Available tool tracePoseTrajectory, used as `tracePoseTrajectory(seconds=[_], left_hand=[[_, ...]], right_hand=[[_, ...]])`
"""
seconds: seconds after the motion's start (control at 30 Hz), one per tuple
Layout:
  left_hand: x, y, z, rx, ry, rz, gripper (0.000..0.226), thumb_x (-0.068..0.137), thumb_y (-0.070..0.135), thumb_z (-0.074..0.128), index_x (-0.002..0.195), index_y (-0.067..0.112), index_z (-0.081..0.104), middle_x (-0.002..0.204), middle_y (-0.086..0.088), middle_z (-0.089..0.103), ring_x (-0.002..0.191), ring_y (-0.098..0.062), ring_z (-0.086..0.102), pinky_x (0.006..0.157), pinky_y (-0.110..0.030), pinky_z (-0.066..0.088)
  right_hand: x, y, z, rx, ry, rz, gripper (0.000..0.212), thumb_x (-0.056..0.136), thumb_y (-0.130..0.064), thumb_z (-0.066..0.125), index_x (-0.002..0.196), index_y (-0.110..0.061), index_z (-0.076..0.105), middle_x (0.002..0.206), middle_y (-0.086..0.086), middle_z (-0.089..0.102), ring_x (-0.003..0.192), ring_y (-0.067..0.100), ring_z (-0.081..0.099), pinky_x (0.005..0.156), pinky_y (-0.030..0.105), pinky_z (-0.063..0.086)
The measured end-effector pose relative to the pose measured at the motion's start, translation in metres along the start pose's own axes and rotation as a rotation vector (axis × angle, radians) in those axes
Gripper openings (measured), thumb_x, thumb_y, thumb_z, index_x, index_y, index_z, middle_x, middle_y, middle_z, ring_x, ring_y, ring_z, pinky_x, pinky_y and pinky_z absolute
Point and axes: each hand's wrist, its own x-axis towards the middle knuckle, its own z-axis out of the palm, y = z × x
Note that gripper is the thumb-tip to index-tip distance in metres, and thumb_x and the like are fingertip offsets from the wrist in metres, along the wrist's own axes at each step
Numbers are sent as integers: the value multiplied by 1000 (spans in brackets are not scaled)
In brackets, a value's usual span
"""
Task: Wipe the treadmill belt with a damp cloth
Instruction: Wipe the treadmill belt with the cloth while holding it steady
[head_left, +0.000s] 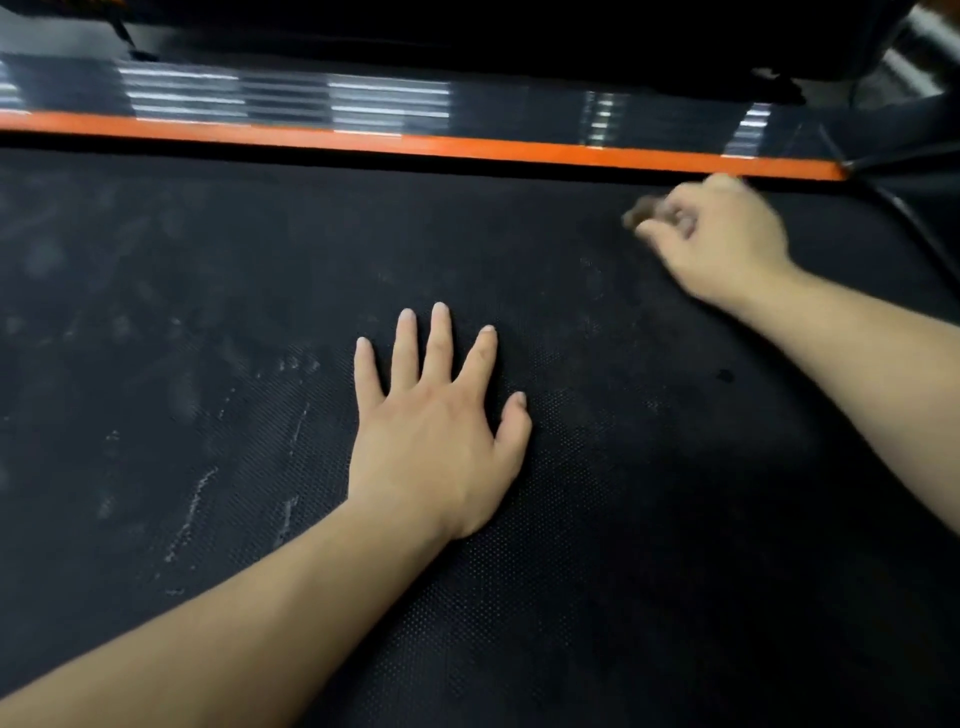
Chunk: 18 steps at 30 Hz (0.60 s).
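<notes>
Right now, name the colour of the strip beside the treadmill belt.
The strip is orange; head view.

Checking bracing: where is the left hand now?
Head view, centre: the left hand lies flat on the treadmill belt, nearer than the right hand gripping a blurred cloth by the orange strip.

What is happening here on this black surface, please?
A person is bent over a treadmill belt. The left hand lies flat on it with the fingers spread. The right hand, blurred, is curled round a small brownish wad, probably the cloth, close to the orange strip at the far edge. Pale streaks show on the belt's left part.
</notes>
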Motion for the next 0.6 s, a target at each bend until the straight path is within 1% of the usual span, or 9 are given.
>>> tracePoseTrajectory(seconds=[0.07, 0.1, 0.2, 0.27, 0.4, 0.47, 0.53, 0.57, 0.6], left_hand=[[1, 1, 0, 1, 7, 4, 72, 95, 65, 8, 161, 36, 9, 171, -4, -3, 156, -27, -13, 123, -56, -8], [1, 1, -1, 2, 6, 1, 72, 95, 65, 8, 161, 36, 9, 171, -4, -3, 156, -27, -13, 123, -56, -8], [1, 1, -1, 2, -6, -2, 73, 95, 65, 8, 161, 36, 8, 171, -4, -4, 156, -27, -13, 123, -57, -8], [1, 0, 0, 0, -9, -1, 72, 95, 66, 9, 161, 36, 9, 171, -4, -4, 156, -27, -13, 123, -57, -7], [1, 0, 1, 3, 8, 1, 73, 95, 66, 9, 161, 36, 10, 171, -4, -1, 157, -27, -11, 124, -57, -6], [1, 0, 1, 3, 2, 4, 73, 94, 66, 8, 161, 36, 11, 171, -4, -1, 157, -27, -10, 124, -57, -5], [1, 0, 0, 1, -5, 4, 73, 94, 66, 8, 161, 36, 11, 171, -4, -1, 157, -27, -10, 124, -57, -5], [1, 0, 0, -1, -8, 2, 73, 94, 66, 8, 161, 36, 11, 171, -4, -1, 157, -27, -10, 124, -57, -6], [1, 1, 0, -1, -9, 2, 73, 94, 66, 8, 161, 36, 11, 171, -4, -1, 157, -27, -10, 124, -57, -6]], right_hand=[[6, 14, -12, 22, 108, 228, 38, 91, -50, 57, 106, -17, 68, 114, 16, 55, 103, 38, 58, 87, 40, 46], [0, 12, -11, 14, 132, 238, 40, 92, -53, 54, 105, -17, 68, 114, 16, 54, 101, 38, 58, 87, 40, 46], [-38, -8, 1, -13, 33, -32, 37, 96, -54, 48, 87, -20, 62, 95, 7, 47, 83, 28, 50, 75, 37, 43], [-51, -4, -3, -3, 4, -122, 32, 97, -48, 51, 87, -19, 61, 92, 7, 48, 82, 28, 51, 72, 37, 43], [-32, 8, -16, -46, 134, 192, 35, 98, -43, 49, 106, -14, 66, 112, 19, 54, 99, 42, 59, 85, 43, 48], [-53, -11, -5, -101, 76, 62, 31, 98, -42, 49, 104, -16, 65, 108, 17, 53, 93, 40, 58, 82, 43, 47], [-76, -20, -3, -1, -30, -114, 27, 98, -42, 52, 96, -18, 65, 97, 10, 51, 83, 35, 56, 76, 41, 46], [-77, -15, -7, 10, -28, -116, 27, 97, -42, 53, 94, -19, 65, 95, 9, 50, 83, 35, 57, 77, 41, 47], [-67, -7, -12, -6, 15, -31, 28, 97, -44, 53, 96, -19, 66, 97, 11, 52, 87, 37, 58, 79, 41, 48]])
